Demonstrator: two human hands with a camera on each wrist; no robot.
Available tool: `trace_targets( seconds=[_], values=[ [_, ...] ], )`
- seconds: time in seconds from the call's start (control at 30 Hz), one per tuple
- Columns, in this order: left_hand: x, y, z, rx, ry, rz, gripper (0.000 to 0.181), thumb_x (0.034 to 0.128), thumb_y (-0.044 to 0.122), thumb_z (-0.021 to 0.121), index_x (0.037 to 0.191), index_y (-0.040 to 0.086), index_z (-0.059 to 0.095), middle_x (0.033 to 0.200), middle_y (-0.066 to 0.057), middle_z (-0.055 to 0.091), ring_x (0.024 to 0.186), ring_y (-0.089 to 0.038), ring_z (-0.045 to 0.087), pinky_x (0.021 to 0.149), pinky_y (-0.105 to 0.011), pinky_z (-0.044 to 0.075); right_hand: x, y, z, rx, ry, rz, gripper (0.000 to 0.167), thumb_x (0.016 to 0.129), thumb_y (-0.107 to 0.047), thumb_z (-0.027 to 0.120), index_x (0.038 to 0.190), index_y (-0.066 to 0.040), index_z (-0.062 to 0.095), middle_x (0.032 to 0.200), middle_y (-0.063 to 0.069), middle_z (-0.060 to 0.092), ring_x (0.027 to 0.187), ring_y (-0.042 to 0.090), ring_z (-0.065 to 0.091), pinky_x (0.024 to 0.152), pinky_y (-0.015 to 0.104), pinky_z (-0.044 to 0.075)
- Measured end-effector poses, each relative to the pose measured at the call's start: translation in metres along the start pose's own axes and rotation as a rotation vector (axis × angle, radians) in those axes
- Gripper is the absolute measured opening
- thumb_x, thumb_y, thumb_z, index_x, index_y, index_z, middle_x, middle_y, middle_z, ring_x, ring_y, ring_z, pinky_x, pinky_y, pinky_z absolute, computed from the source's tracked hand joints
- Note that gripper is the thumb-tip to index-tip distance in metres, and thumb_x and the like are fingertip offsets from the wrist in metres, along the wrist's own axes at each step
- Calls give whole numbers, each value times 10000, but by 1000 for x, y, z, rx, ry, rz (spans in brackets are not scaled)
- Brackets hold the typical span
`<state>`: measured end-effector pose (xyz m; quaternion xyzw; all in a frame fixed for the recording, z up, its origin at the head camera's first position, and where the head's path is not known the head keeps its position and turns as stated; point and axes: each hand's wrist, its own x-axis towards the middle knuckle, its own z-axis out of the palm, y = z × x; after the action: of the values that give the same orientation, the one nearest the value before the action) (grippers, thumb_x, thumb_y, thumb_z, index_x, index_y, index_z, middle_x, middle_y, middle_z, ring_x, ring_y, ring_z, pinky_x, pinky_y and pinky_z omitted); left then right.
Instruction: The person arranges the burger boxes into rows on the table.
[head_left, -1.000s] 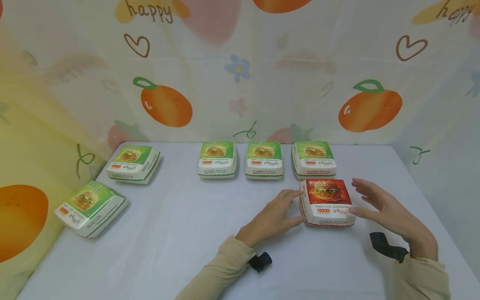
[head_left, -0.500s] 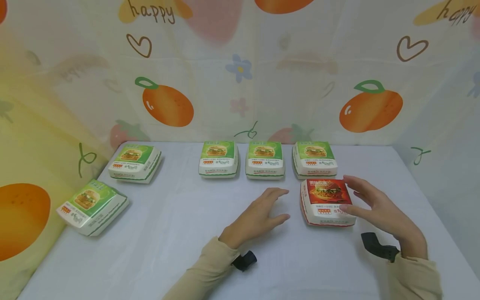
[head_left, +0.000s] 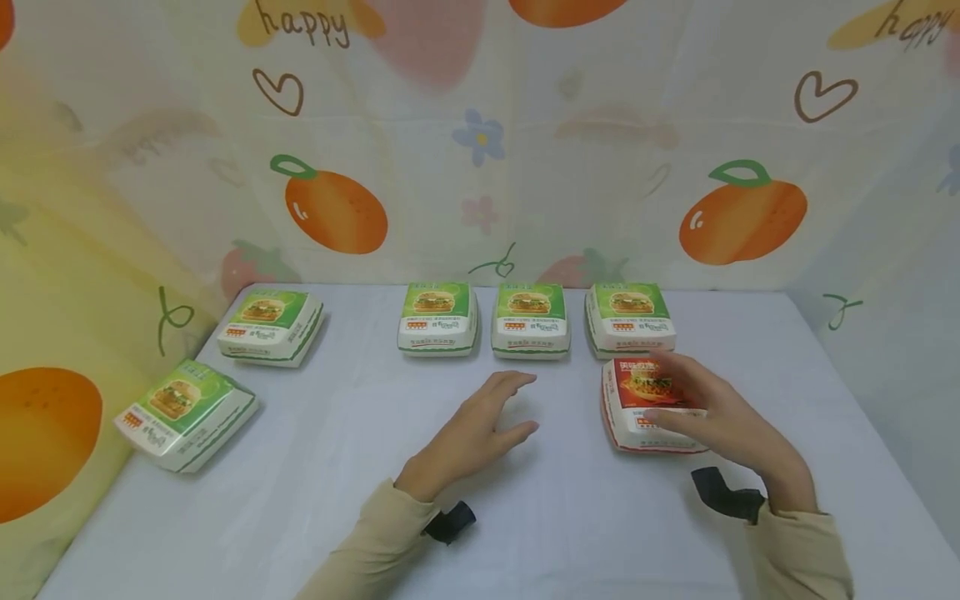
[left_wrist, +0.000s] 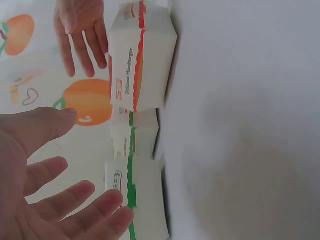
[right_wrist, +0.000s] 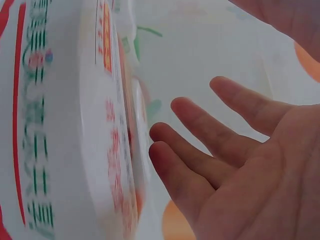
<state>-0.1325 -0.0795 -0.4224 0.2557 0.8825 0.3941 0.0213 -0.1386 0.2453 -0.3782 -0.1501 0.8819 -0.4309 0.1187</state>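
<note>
The red burger box (head_left: 636, 397), in front of the rightmost green box (head_left: 630, 321), is judged light and crushable, best gripped by opposite sides. Nothing is held: the right hand (head_left: 723, 417) is spread above it, the left hand (head_left: 465, 437) leftward of the green box.

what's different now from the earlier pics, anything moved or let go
The left hand has moved left, away from the left side of the red box. The right hand has also moved left and now hangs over the box's right part, fingers spread, not gripping it. The red box and the five green boxes stayed where they were.
</note>
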Motion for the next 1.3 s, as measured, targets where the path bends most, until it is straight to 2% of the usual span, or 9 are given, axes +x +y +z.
trace_targets(
  seconds=[0.03, 0.1, 0.17, 0.23, 0.3, 0.63, 0.77, 0.93, 1.3],
  values=[
    [-1, -1, -2, -2, 6, -2, 576, 932, 223, 698, 1442, 103, 460, 1449, -37, 493, 1308, -249, 527, 1084, -413, 470, 1, -2, 1, 8, -6, 0, 781, 903, -273, 728, 1539, -93, 312, 1564, 199, 346, 1392, 417, 371, 932, 12, 332],
    [-4, -3, -5, 0, 14, -8, 572, 932, 224, 698, 1440, 105, 463, 1446, -35, 496, 1299, -262, 535, 1077, -419, 475, 3, -4, 4, 19, -16, -3, 774, 903, -272, 727, 1538, -107, 317, 1565, 195, 347, 1394, 416, 367, 1013, 128, 406],
    [-5, -4, -8, 2, 23, -10, 568, 931, 219, 698, 1436, 100, 468, 1442, -39, 501, 1295, -270, 537, 1077, -424, 474, 5, -7, 8, 18, -20, -3, 768, 900, -281, 729, 1533, -117, 326, 1562, 191, 357, 1399, 418, 362, 1099, 340, 441],
    [-7, -5, -11, 10, 29, -14, 566, 929, 218, 702, 1432, 98, 473, 1440, -40, 504, 1295, -270, 539, 1078, -424, 474, 6, -9, 11, 9, -23, -3, 764, 897, -300, 729, 1529, -134, 335, 1561, 183, 361, 1397, 417, 356, 1096, 565, 419],
    [-9, -6, -14, 19, 39, -14, 560, 926, 212, 705, 1425, 93, 481, 1431, -44, 513, 1287, -275, 544, 1076, -422, 476, 8, -12, 15, 15, -26, -12, 761, 891, -305, 735, 1523, -133, 347, 1560, 179, 364, 1396, 420, 351, 1072, 682, 369],
    [-16, -14, -30, 66, 111, -38, 545, 910, 181, 722, 1403, 89, 508, 1408, -65, 531, 1224, -296, 570, 1016, -428, 516, 23, -28, 36, -6, -43, -73, 748, 878, -361, 750, 1498, -138, 397, 1544, 114, 417, 1407, 361, 391, 1026, 589, 479],
    [-20, -17, -37, 87, 130, -61, 548, 908, 189, 725, 1405, 101, 512, 1423, -70, 529, 1221, -283, 574, 1015, -432, 517, 29, -34, 46, 10, -58, -115, 744, 876, -350, 757, 1489, -115, 408, 1529, 101, 447, 1397, 355, 426, 1063, 579, 450],
    [-24, -22, -46, 107, 146, -76, 552, 910, 196, 725, 1409, 97, 513, 1424, -76, 535, 1266, -275, 558, 1061, -452, 486, 36, -40, 58, 33, -81, -146, 736, 876, -335, 757, 1481, -91, 417, 1525, 117, 444, 1372, 415, 448, 1108, 595, 396],
    [-40, -37, -68, 137, 178, -113, 585, 904, 174, 731, 1430, 95, 486, 1442, -79, 508, 1350, -264, 483, 1114, -496, 430, 57, -56, 87, 61, -134, -147, 748, 868, -329, 764, 1496, -129, 411, 1547, 106, 417, 1387, 437, 423, 1116, 599, 388]
  ],
)
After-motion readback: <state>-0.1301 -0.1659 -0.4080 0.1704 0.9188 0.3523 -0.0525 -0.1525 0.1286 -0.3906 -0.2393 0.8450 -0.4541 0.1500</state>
